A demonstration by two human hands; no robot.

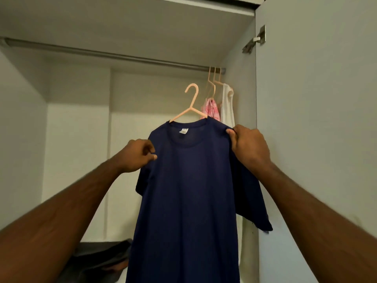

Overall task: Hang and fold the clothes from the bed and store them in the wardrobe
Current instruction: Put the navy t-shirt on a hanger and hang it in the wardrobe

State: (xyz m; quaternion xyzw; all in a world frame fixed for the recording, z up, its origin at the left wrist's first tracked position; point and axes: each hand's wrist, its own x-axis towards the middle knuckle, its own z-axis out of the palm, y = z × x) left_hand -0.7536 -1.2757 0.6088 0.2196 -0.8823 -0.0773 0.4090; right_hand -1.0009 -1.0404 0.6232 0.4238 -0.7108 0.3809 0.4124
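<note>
shirt: navy t-shirt (pixel 189 190) is hanging upright on a peach hanger (pixel 190 105), long axis vertical, collar up, hem running out of view at the bottom; white size tag showing inside the neck, facing the camera
shirt place: being held up in front of the open wardrobe, centre of view, below the rail (pixel 114 55)
hanger: hook is pointing up, its open side turning left, not on the rail, hanging free below and left of the rail's right end
left hand: left hand (pixel 135 156) is pinching the shirt's left shoulder, fingers curled on the cloth
right hand: right hand (pixel 250 147) is gripping the shirt's right shoulder, thumb and fingers closed on the fabric edge
count: 1 navy shirt, 2 hands, 1 rail; 3 hooks on the rail at far right, plus the held one
other clothes: pink patterned garment (pixel 212 109) and white garment (pixel 227 107) are hanging at the rail's right end, just behind the shirt's right shoulder
floor of wardrobe: dark folded cloth (pixel 102 256) is lying at lower left, partly hidden by the shirt
right side: wardrobe door (pixel 316 119) is standing open, hinge (pixel 255 40) near the top
in the way: hung garments are crowding the right end of the rail; the rest of the rail to the left is bare
</note>
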